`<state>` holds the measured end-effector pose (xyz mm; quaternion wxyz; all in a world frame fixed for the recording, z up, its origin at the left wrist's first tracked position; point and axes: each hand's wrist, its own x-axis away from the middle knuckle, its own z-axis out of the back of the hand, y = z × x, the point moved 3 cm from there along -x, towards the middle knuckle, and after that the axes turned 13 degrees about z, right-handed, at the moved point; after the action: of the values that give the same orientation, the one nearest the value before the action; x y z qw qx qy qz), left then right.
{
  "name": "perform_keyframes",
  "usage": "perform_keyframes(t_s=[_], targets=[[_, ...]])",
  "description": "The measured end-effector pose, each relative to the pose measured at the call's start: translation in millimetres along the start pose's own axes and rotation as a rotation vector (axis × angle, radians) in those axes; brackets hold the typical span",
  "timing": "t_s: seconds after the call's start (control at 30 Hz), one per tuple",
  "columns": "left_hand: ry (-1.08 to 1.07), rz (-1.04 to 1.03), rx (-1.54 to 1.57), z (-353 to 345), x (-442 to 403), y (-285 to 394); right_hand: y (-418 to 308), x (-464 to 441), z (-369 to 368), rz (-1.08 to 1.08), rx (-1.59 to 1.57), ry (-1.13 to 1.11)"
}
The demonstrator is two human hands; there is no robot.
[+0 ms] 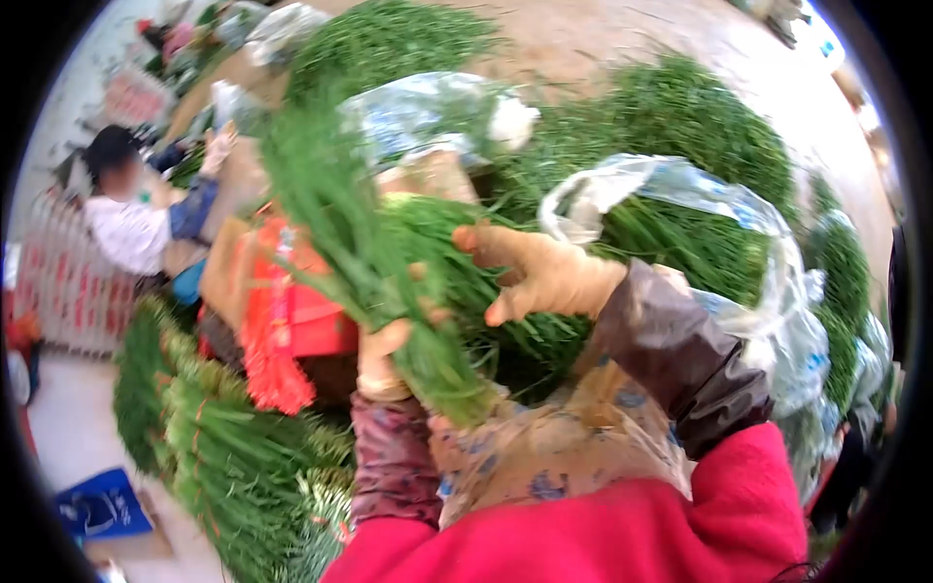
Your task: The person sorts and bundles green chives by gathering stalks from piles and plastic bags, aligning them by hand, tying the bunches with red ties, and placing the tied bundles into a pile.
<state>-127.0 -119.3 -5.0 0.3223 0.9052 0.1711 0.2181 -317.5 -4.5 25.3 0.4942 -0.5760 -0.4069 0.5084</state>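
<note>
My gloved left hand (pixel 386 355) is closed round a bunch of long green stalks (pixel 340 214), which slants up to the left and is blurred at its top. Its lower end hangs past my wrist. To the right, my gloved right hand (pixel 535 272) has its fingers spread, with orange-stained tips and nothing in them. Beneath and between the hands lies a pile of loose green stalks (pixel 437 233).
Red cloth or bag (pixel 316 325) hangs beside my left hand. Tied bundles (pixel 233 437) lie at lower left. An open plastic bag (pixel 777 321) holds greens at right. Another person (pixel 131 219) sits at upper left by a crate (pixel 78 282).
</note>
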Motion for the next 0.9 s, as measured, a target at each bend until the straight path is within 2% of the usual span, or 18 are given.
perform_keyframes(t_s=[0.03,0.1,0.13,0.17,0.2,0.27,0.33,0.4,0.43,0.47,0.53,0.57,0.63,0.67,0.73,0.8,0.83,0.9], targets=[[-0.037,0.048,-0.105,-7,-5,11,21,-24,-6,0.002,-0.167,-0.075],[-0.033,-0.053,-0.375,-3,-16,17,3,-63,-19,0.065,-0.382,-0.138],[0.011,-0.125,-0.506,4,-22,14,-8,-83,-21,0.223,-0.086,-0.119],[0.088,-0.236,-0.721,9,-28,16,-24,-91,-26,0.111,0.14,-0.087],[0.089,-0.27,-0.722,-7,-28,23,-35,-97,-30,0.0,0.361,-0.057],[0.072,-0.453,-0.832,-19,-32,40,-26,-115,-49,0.002,0.232,0.036],[0.241,-0.458,-0.967,11,-35,45,-22,-122,-62,-0.068,0.321,0.034],[0.332,-0.303,-1.001,53,-38,43,5,-130,-77,0.298,0.007,-0.031],[0.055,-0.053,-0.364,113,-54,33,-5,-122,-72,0.118,0.254,-0.06],[-0.047,0.203,0.306,173,-69,22,2,-124,-75,0.024,0.281,-0.149],[0.219,0.073,0.181,119,-55,21,55,-132,-74,0.265,0.509,-0.34],[0.245,-0.072,-0.499,127,-54,31,58,-135,-71,0.257,0.505,-0.341],[0.278,-0.215,-1.057,88,-31,46,70,-135,-74,-0.477,-0.579,-0.103],[0.242,-0.227,-1.038,104,-43,42,57,-132,-77,-0.646,-0.728,-0.076],[0.249,-0.22,-0.835,70,-25,58,30,-126,-83,-1.011,-0.995,0.063],[0.198,-0.235,-0.776,74,-24,60,34,-132,-91,-0.751,-1.187,-0.269],[0.229,-0.237,-1.198,84,-23,60,37,-132,-93,-0.656,-1.244,-0.375],[0.262,-0.201,-1.011,120,-37,39,8,-126,-96,-0.004,-0.098,-0.14]])
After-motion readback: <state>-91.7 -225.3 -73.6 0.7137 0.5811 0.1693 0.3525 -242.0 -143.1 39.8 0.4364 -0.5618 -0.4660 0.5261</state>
